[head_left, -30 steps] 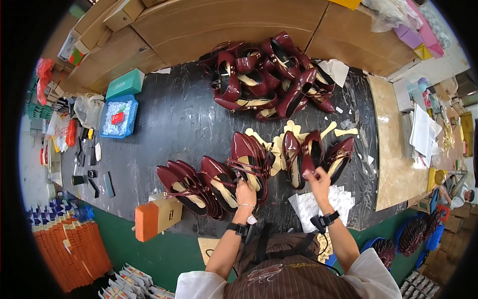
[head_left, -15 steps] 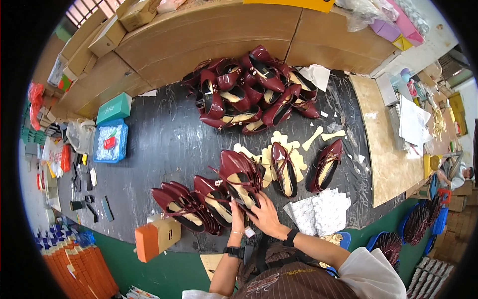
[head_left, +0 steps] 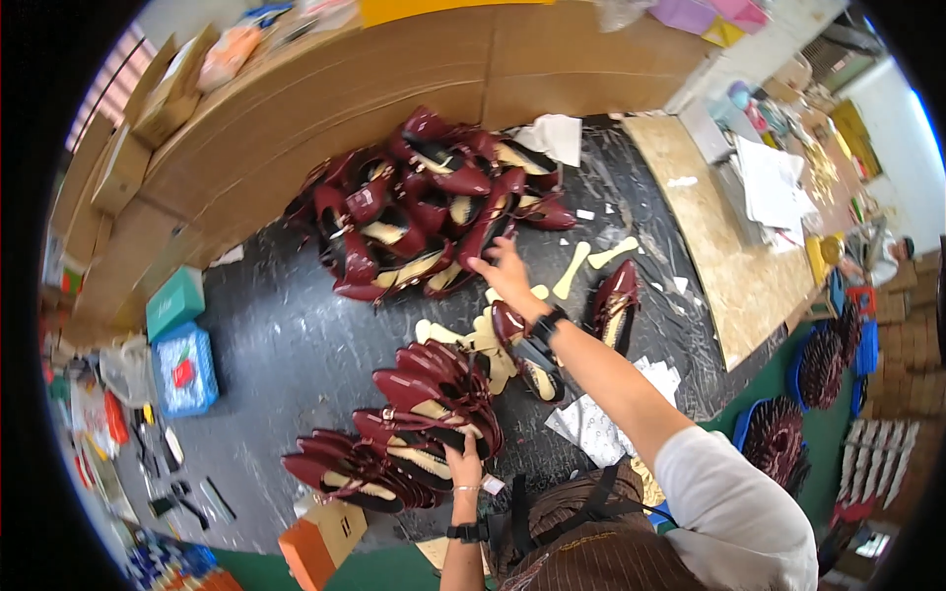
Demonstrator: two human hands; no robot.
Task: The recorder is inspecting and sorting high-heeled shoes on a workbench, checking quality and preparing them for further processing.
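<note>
A large pile of glossy burgundy pointed shoes [head_left: 399,231] lies at the back of the dark table. My right hand [head_left: 507,281] reaches out to its near edge, fingers apart beside a shoe's toe [head_left: 476,246]. My left hand [head_left: 463,465] is closed at the heel of a shoe [head_left: 419,458] in the near rows, its fingertips partly hidden. Tightly stacked shoes [head_left: 434,384] stand on edge there, with another stack [head_left: 340,473] to the left. Under my right forearm a single shoe [head_left: 540,376] is partly covered; another shoe [head_left: 616,303] lies to its right.
Cream insole-shaped pieces [head_left: 498,364] lie mid-table, with white printed paper [head_left: 601,424] nearby. An orange and tan box [head_left: 320,542] sits at the front edge. On the left are a blue basket [head_left: 184,369] and teal box [head_left: 175,300]. Cardboard [head_left: 345,108] walls the back.
My right hand has left the near shoes and stretched forward to the pile. My left hand remains at the near rows. The whole view has shifted and tilted.
</note>
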